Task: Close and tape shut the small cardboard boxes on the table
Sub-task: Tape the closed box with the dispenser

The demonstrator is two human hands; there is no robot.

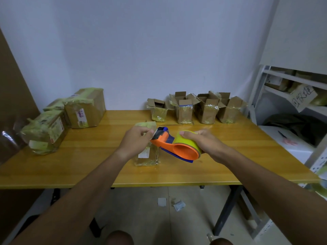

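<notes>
At the far left of the bench (85,167) sits a cluster of taped boxes (58,119), reaching close to the left edge; bare wood lies between them and the middle. The left forearm rises from the lower left, and the left hand (136,138) rests on top of a small cardboard box (147,149) standing upright near the bench centre; its fingers are curled and pinch at the tape end by the mouth of the tape dispenser (177,145), though what exactly lies between the fingertips is too small to tell. The dispenser, orange with a yellow-green roll, hangs tilted just above and to the right of that box, its cutter end touching the box top. The right hand (201,142) grips the roll, thumb over the top, with the right forearm coming in from the lower right. Along the back edge against the wall stand four open boxes (194,108), flaps up, well apart from the hands; bare bench runs before them to the front edge. A metal shelf (286,96) stands just past the right edge.
</notes>
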